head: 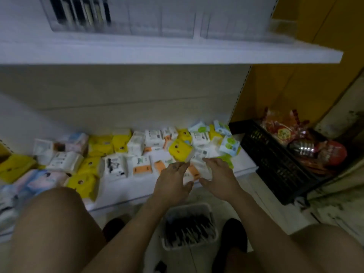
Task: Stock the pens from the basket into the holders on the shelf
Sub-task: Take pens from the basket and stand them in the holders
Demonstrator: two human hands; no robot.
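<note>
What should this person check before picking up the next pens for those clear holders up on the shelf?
1. Pens left to stock: ok; the white plastic basket on the floor holds dark pens.
2. Room in the clear plastic holders on the upper white shelf: ok; the right compartments look empty.
3. Hands free: not ok; the right hand holds a white soft pack over the lower white shelf; the left hand is against it, grip blurred.
4. Basket in reach: ok; it stands just below the hands.
5. Pen in hand: not ok; none seen.
</note>
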